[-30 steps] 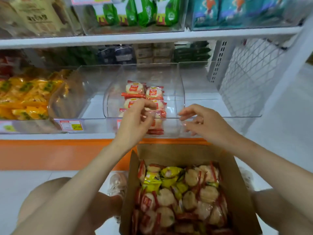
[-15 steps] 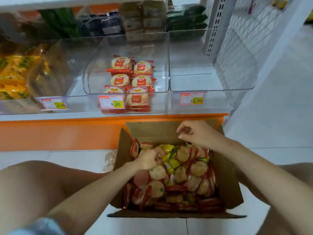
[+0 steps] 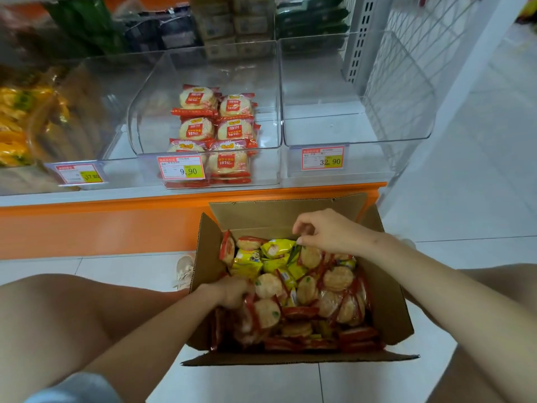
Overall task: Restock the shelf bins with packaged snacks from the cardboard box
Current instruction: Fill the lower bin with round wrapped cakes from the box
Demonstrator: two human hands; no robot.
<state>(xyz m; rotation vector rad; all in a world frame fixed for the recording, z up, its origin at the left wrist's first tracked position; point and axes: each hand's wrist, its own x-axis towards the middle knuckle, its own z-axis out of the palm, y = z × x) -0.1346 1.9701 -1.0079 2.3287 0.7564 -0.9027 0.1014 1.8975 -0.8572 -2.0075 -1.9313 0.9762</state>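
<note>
Box: the cardboard box (image 3: 276, 219) sits open on the floor at 6 o'clock in your view, hard against the orange shelf base (image 3: 87, 228).
Box contents: red-edged round cracker packets (image 3: 337, 279) fill most of it; yellow packets (image 3: 276, 248) cluster at its 11 o'clock corner.
Left hand: your left hand (image 3: 232, 292) is at the box's 9 o'clock side, fingers pushed down among the red-edged packets and hidden by them. You cannot tell whether they have closed round one.
Right hand: your right hand (image 3: 328, 234) is over the box's 1 o'clock corner, fingers curled, thumb tip at the edge of a yellow packet. Whether it pinches that packet cannot be told.
Middle bin: the clear bin (image 3: 157, 112) at 12 o'clock from the box holds two rows of shelved packets (image 3: 231, 162), the same red kind, along its right half; its tag (image 3: 180, 167) reads 9.90.
Right bin: the clear bin (image 3: 348, 82) at 1 o'clock carries a 32.90 tag (image 3: 322, 158).
Far left: orange-yellow bags (image 3: 11, 120) lie at 10 o'clock, blurred.
</note>
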